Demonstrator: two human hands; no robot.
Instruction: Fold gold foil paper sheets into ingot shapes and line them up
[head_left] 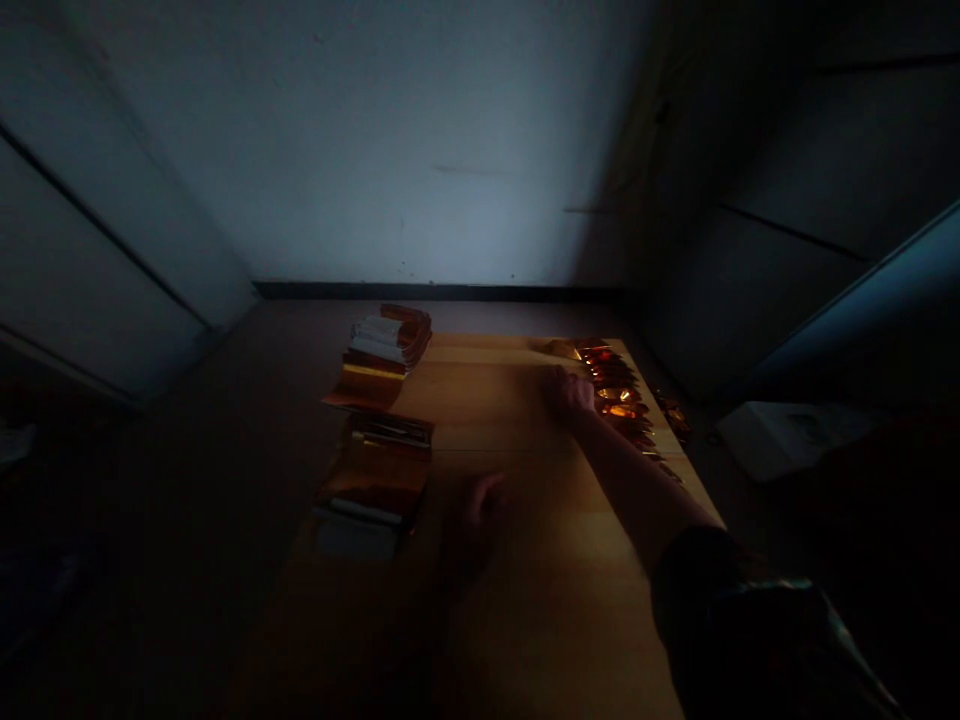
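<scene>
On the left, a far stack [390, 335] of coppery and pale sheets is sitting at the table's edge, a coppery sheet [366, 382] is lying just nearer, and a near stack [379, 470] is resting closer still. The left hand [484, 495] is hovering over or resting on the wooden table [495, 400] (the gloom is hiding which), its fingers curling; I cannot tell whether they are gripping anything. Farther right, the right hand [574, 393] is reaching beside the shiny amber packets [619, 410], its fingers bending inward, their hold unclear. The packets are lying in a row along the right edge. Beyond, a white box [765, 440] is standing.
</scene>
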